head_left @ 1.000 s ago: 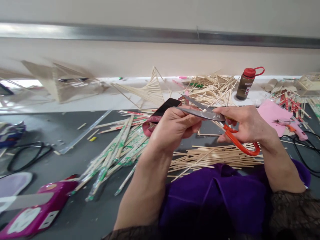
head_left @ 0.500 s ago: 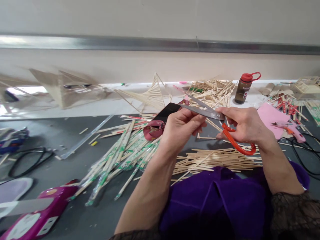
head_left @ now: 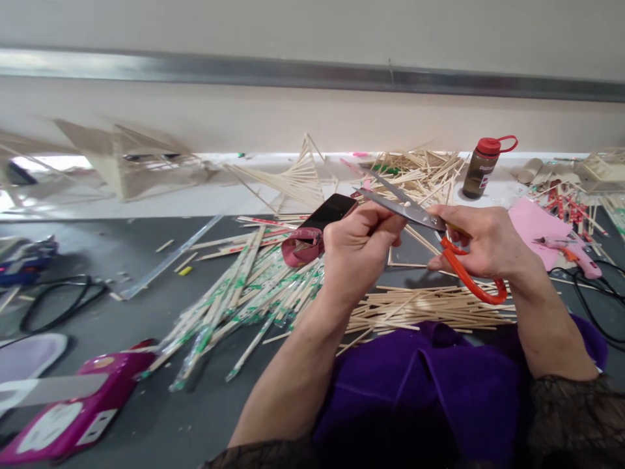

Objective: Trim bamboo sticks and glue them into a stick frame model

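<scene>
Over the dark grey table [head_left: 195,423], crowded by loose pale wooden sticks [head_left: 430,307], my left hand [head_left: 355,244] pinches one slim pale stick [head_left: 407,204], my right hand [head_left: 488,242] grips orange-handled metal scissors [head_left: 428,219].

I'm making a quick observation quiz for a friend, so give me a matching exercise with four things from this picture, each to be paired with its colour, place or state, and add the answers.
Things:
1. Bottle
2. Scissors
3. Wrapped sticks
4. Glue gun

Descriptions:
A. Green-printed, to the left of the left hand
B. Pink, lying near the right edge of the picture
C. Orange-handled, blades apart, in the right hand
D. Standing upright, with a red cap

Right pairs: 1-D, 2-C, 3-A, 4-B.
</scene>
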Available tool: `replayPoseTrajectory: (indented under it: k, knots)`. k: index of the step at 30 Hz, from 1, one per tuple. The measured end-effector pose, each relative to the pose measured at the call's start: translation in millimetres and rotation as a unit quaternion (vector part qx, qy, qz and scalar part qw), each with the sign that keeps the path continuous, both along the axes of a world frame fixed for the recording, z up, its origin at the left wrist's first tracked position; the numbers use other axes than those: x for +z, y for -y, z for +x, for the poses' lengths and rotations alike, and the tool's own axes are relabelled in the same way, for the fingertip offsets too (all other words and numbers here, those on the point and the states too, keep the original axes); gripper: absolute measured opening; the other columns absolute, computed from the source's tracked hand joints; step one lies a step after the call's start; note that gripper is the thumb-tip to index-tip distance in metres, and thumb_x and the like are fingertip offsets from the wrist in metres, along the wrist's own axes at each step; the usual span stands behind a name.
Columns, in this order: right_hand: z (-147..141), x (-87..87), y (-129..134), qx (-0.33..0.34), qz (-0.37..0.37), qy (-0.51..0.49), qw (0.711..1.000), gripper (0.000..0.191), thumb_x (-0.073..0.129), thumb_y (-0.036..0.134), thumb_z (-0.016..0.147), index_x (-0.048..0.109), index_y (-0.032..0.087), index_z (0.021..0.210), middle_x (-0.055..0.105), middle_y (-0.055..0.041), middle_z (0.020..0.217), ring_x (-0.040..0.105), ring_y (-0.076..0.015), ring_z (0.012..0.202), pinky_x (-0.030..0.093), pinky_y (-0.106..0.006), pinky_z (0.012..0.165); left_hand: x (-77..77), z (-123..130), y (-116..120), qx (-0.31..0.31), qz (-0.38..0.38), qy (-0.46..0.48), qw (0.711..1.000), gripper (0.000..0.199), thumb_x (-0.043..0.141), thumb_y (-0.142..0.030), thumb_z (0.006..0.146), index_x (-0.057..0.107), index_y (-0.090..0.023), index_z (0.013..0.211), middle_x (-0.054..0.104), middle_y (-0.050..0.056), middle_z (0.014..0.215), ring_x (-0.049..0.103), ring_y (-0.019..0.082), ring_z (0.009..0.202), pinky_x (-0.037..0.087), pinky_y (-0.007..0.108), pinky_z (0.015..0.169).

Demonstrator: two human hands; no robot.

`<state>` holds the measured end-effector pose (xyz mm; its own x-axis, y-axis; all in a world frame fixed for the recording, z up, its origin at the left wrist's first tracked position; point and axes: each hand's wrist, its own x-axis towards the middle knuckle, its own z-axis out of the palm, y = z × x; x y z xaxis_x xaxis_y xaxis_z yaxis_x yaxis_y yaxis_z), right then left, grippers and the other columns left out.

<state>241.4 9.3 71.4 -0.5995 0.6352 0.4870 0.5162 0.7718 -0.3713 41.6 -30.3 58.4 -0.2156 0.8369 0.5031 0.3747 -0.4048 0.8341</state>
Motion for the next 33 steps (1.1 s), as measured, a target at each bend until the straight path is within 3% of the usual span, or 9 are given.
replayPoseTrajectory:
  k: [7,15,24,31,33]
  knots:
    - [6,2.0,-2,0.028,-0.015,-0.004,0.999,0.068,0.077,0.061,0.071,0.070,0.016,0.121,0.061,0.0014,0.069,0.050,-0.0109,0.058,0.036,-0.025,0.058,5.9,-1,-3,-0.145,-0.100,0.148,0.973,0.032,0.077,-0.043,0.074,0.059,-0.021,0.060,0.052,-0.003,0.050,0.036,0.008,0.039,0.024,0.024,0.037]
    - [9,2.1,-5,0.051,-0.009,-0.007,0.999,0.064,0.077,0.058,0.070,0.071,0.017,0.120,0.063,0.0012,0.070,0.050,-0.0107,0.058,0.038,-0.025,0.058,11.9,-7,-2,-0.226,-0.198,0.211,0.930,0.029,0.083,-0.041,0.063,0.065,-0.019,0.064,0.046,-0.004,0.046,0.027,0.005,0.036,0.011,0.022,0.035]
    - [11,4.6,-4,0.064,-0.009,-0.005,0.998,0.065,0.077,0.057,0.071,0.072,0.014,0.121,0.068,-0.0019,0.075,0.051,-0.0116,0.058,0.040,-0.026,0.058,10.8,-10,-5,-0.265,-0.254,0.234,0.900,0.026,0.082,-0.037,0.061,0.064,-0.019,0.060,0.045,-0.003,0.046,0.023,0.003,0.035,0.009,0.019,0.034]
    - [14,7.5,-4,0.091,-0.015,-0.008,0.996,0.062,0.079,0.053,0.071,0.072,0.012,0.117,0.062,0.0006,0.070,0.047,-0.0098,0.056,0.036,-0.024,0.055,12.6,-14,-7,-0.311,-0.289,0.240,0.873,0.038,0.087,-0.045,0.055,0.059,-0.019,0.058,0.041,-0.005,0.042,0.019,0.002,0.034,0.007,0.019,0.033]
    - [13,7.0,-5,0.085,-0.022,-0.002,0.996,0.062,0.079,0.054,0.071,0.072,0.014,0.117,0.062,0.0010,0.070,0.048,-0.0098,0.056,0.036,-0.024,0.055,12.7,-13,-7,-0.306,-0.285,0.236,0.877,0.038,0.087,-0.046,0.055,0.060,-0.018,0.058,0.044,-0.004,0.042,0.020,0.002,0.033,0.007,0.019,0.033]
